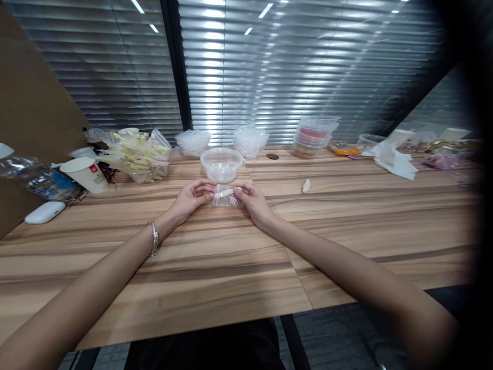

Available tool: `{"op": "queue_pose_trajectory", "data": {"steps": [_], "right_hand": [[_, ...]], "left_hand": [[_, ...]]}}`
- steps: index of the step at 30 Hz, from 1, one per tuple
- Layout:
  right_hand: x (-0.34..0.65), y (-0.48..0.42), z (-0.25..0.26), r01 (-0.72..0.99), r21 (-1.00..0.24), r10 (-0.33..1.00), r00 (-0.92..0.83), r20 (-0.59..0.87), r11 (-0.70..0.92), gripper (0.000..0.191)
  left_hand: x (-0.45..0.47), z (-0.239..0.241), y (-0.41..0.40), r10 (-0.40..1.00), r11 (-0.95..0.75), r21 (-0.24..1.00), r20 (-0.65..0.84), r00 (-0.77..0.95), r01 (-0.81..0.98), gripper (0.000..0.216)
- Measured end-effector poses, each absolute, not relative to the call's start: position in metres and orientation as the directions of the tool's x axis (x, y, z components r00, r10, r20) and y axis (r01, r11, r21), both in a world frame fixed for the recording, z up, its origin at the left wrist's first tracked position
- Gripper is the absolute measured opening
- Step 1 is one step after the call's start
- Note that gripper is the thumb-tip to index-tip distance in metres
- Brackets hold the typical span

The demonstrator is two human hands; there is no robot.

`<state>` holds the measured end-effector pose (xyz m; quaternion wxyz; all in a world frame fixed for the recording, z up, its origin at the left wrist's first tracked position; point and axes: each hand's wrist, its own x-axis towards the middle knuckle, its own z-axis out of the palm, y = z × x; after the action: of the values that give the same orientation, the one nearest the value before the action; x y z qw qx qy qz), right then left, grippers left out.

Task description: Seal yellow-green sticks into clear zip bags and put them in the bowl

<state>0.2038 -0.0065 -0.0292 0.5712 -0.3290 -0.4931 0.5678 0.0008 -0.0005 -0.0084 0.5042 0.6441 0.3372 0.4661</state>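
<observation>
Between my two hands, just above the wooden table (185, 288), is a small clear plastic bag (227, 199) with a white strip across its upper part. My left hand (192, 198) pinches the bag's left edge between thumb and fingers; a silver bracelet circles that wrist. On the other side, my right hand (252, 200) grips the bag's right edge, its thumb lying over the end of the white strip. Directly behind the bag stands a round clear plastic bowl (222, 165) that looks empty. What the bag contains, if anything, is too small to make out.
A small whitish piece (305, 186) lies to the right. Left stand a paper cup (87, 174), a bag of yellowish wrapped pieces (142, 156), a bottle (50, 180) and a white case (45, 212). Stacked tubs (314, 136) and crumpled tissue (391, 158) are at the back right.
</observation>
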Motion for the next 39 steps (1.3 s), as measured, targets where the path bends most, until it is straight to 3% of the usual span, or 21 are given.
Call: {"op": "queue_pose_trajectory", "data": {"steps": [22, 32, 39], "right_hand": [[0.2035, -0.0056, -0.0282, -0.329, -0.936, 0.986, -0.067, 0.153, 0.123, 0.026], [0.2038, -0.0069, -0.0260, -0.313, -0.940, 0.988, -0.028, 0.151, 0.135, 0.023], [0.2035, -0.0060, -0.0273, -0.306, -0.941, 0.986, -0.036, 0.162, 0.143, 0.027]], "left_hand": [[0.0044, -0.0036, -0.0049, 0.924, -0.229, 0.972, 0.233, 0.302, -0.047, 0.032], [0.0075, -0.0009, -0.0088, 0.899, -0.261, 0.965, 0.234, 0.371, 0.025, 0.052], [0.0077, -0.0001, -0.0094, 0.895, -0.275, 0.960, 0.235, 0.380, 0.053, 0.049]]}}
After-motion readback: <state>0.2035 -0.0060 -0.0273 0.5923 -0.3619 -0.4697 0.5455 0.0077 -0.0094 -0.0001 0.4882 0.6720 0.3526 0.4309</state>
